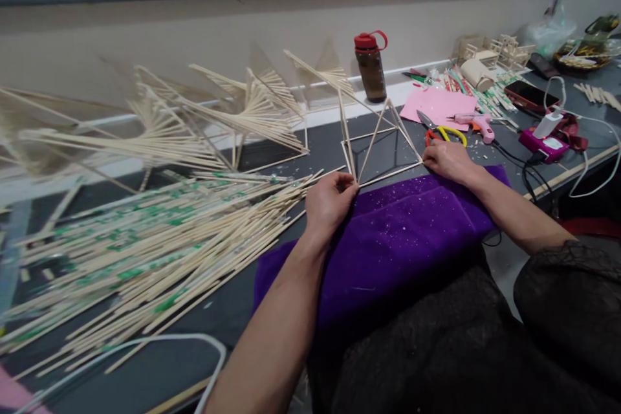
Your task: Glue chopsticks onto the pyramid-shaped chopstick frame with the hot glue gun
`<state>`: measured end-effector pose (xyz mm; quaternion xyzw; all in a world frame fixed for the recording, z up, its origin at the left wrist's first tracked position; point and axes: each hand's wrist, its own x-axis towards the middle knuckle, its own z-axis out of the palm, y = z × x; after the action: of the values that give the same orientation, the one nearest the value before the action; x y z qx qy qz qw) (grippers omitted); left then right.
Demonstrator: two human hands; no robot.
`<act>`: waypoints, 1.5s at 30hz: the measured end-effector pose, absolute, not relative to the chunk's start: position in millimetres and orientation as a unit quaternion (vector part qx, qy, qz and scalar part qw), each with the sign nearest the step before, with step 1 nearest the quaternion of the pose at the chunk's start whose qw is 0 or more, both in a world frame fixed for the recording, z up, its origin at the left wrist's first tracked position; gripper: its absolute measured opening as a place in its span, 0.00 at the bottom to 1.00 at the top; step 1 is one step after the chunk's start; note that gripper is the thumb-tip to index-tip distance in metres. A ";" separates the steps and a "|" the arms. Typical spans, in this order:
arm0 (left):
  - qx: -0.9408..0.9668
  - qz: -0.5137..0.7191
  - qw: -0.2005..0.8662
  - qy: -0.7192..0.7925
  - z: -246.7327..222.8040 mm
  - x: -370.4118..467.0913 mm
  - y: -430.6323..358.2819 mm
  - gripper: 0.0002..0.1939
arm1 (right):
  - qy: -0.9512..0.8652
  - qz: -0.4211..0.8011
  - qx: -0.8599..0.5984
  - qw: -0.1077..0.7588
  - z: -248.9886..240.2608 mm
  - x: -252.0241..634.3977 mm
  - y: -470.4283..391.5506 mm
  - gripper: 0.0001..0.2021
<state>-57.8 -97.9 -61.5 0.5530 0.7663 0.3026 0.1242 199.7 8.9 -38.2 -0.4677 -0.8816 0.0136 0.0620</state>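
A small frame of thin wooden sticks (pixel 389 174) stands on the dark table, with several sticks slanting up from its base. My left hand (pixel 330 202) pinches its near left corner between thumb and fingers. At the near right corner, my right hand (pixel 447 160) has its fingers closed round the stick ends. Just beyond that hand lie scissors (pixel 456 136) with yellow and orange handles. A purple cloth (pixel 402 233) with white specks lies over the table edge beneath my wrists.
Loose wooden sticks (pixel 213 252), some in green-marked wrappers, cover the left side. Twisted stick models (pixel 262 113) stand along the wall beside a brown bottle (pixel 371 74) with a red lid. To the right are a pink glue gun (pixel 480 124), pink paper (pixel 431 105), a phone (pixel 531 96) and a purple power adapter (pixel 544 144) with cables.
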 end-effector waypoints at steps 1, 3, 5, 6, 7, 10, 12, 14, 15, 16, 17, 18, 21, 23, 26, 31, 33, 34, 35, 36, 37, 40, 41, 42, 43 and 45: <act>0.552 0.303 0.127 0.766 -62.2 -58.4 -97.4 0.14 | -0.883 0.015 -0.465 0.065 -39.4 200.0 10.6 0.14; 0.549 0.303 0.134 0.767 -63.2 -60.0 -96.6 0.14 | -0.885 0.019 -0.461 0.070 -41.0 200.6 12.9 0.14; 0.549 0.301 0.136 0.768 -62.3 -60.9 -97.8 0.15 | -0.885 0.022 -0.460 0.072 -41.1 200.7 13.5 0.14; 0.548 0.299 0.128 0.771 -60.7 -60.3 -99.6 0.15 | -0.885 0.023 -0.460 0.073 -40.7 200.6 13.2 0.14; 0.547 0.297 0.110 0.775 -58.2 -58.4 -102.2 0.16 | -0.884 0.024 -0.461 0.073 -40.2 200.4 12.8 0.14; 0.565 0.292 0.016 0.771 -46.2 -42.5 -111.8 0.16 | -0.885 0.030 -0.459 0.068 -38.5 199.6 11.3 0.14; 0.615 0.285 -0.015 0.735 -37.5 -23.0 -114.4 0.13 | -0.888 0.034 -0.454 0.066 -38.0 199.1 10.6 0.15; 0.674 0.243 0.000 0.697 -31.5 0.0 -109.5 0.11 | -0.890 0.035 -0.451 0.065 -38.3 198.7 10.2 0.15; 0.691 0.214 0.011 0.691 -30.0 11.1 -104.0 0.11 | -0.890 0.034 -0.449 0.065 -38.8 198.6 10.1 0.15; 0.694 0.186 0.018 0.695 -29.6 21.1 -97.1 0.12 | -0.891 0.032 -0.448 0.064 -39.3 198.4 10.0 0.16; 0.695 0.159 0.022 0.700 -30.0 29.7 -89.3 0.13 | -0.892 0.030 -0.447 0.064 -39.9 198.4 10.0 0.16; 0.696 0.137 0.023 0.704 -31.1 36.4 -81.3 0.14 | -0.892 0.029 -0.446 0.063 -40.4 198.3 10.0 0.16; 0.683 0.083 0.022 0.725 -35.2 47.0 -61.1 0.16 | -0.894 0.029 -0.443 0.058 -41.1 198.3 10.2 0.16; 0.678 0.068 0.022 0.731 -36.8 48.6 -52.6 0.17 | -0.897 0.031 -0.438 0.055 -40.5 198.3 10.2 0.17; 0.675 0.063 0.030 0.734 -37.8 48.8 -44.9 0.16 | -0.899 0.032 -0.432 0.058 -39.5 198.2 9.7 0.17; 0.672 0.079 0.039 0.736 -41.1 48.1 -39.9 0.16 | -0.898 0.035 -0.435 0.060 -40.9 197.8 9.1 0.18; 0.677 0.087 0.041 0.730 -42.2 46.5 -39.7 0.16 | -0.896 0.035 -0.437 0.063 -42.2 197.8 9.3 0.18; 0.679 0.089 0.041 0.727 -42.4 45.6 -39.7 0.16 | -0.896 0.034 -0.439 0.066 -42.8 197.9 9.4 0.18; 0.681 0.091 0.041 0.725 -42.5 44.9 -39.7 0.16 | -0.895 0.034 -0.440 0.068 -43.4 198.0 9.5 0.18; 0.683 0.091 0.040 0.724 -42.7 44.4 -39.6 0.16 | -0.894 0.033 -0.442 0.069 -43.9 198.1 9.4 0.18; 0.684 0.091 0.038 0.723 -42.9 44.4 -39.5 0.16 | -0.893 0.031 -0.443 0.069 -44.2 198.2 9.1 0.18; 0.686 0.090 0.032 0.721 -44.1 47.2 -40.9 0.16 | -0.892 0.022 -0.448 0.065 -44.6 198.7 7.2 0.18; 0.689 0.093 0.031 0.718 -44.1 48.5 -42.6 0.16 | -0.891 0.019 -0.449 0.064 -44.7 199.0 6.4 0.18; 0.692 0.099 0.031 0.715 -43.4 49.2 -45.3 0.15 | -0.891 0.017 -0.449 0.065 -45.0 199.4 5.8 0.18; 0.695 0.106 0.030 0.710 -41.8 48.8 -49.0 0.15 | -0.891 0.016 -0.448 0.068 -45.3 199.9 5.4 0.17; 0.701 0.121 0.034 0.702 -35.4 42.7 -59.6 0.15 | -0.891 0.020 -0.446 0.079 -46.7 200.7 6.0 0.16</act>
<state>42.7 -59.6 -35.4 0.7012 0.7018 0.1208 0.0342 200.7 6.0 -46.7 -0.4464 -0.8911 0.0204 0.0787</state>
